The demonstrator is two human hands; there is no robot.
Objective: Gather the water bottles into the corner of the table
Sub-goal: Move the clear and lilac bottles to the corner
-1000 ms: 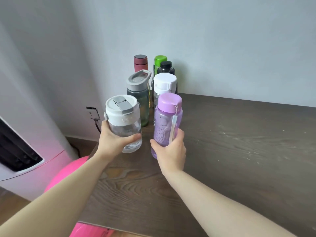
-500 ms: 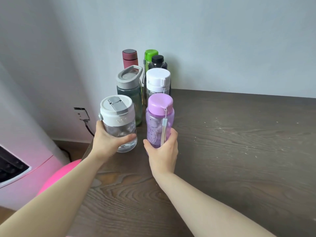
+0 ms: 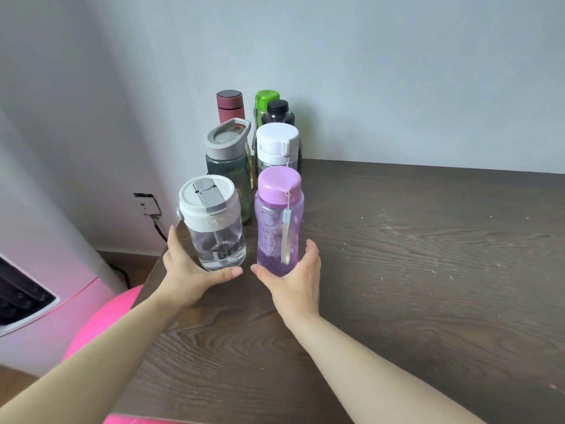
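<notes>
A clear bottle (image 3: 218, 237) with a white and grey lid stands upright near the table's left edge. A purple bottle (image 3: 278, 231) stands upright just to its right. My left hand (image 3: 186, 270) cups loosely around the clear bottle's base, fingers spread. In the same way, my right hand (image 3: 293, 280) is spread behind the purple bottle's base. Behind them, in the corner, stand a dark green bottle (image 3: 229, 169) with a grey lid, a white-lidded bottle (image 3: 276, 145), a maroon flask (image 3: 229, 105), a green-capped bottle (image 3: 266, 101) and a black-capped bottle (image 3: 277, 113).
The dark wooden table (image 3: 412, 255) meets the pale wall behind the bottles. Its left edge runs right beside the clear bottle. Below that edge are a wall socket (image 3: 147, 204) with a cable, a pink ball (image 3: 101, 322) and a white appliance (image 3: 27, 289).
Both bottles have been set down on the table in front of the cluster. My hands have loosened from a firm grip to spread fingers at the bottle bases.
</notes>
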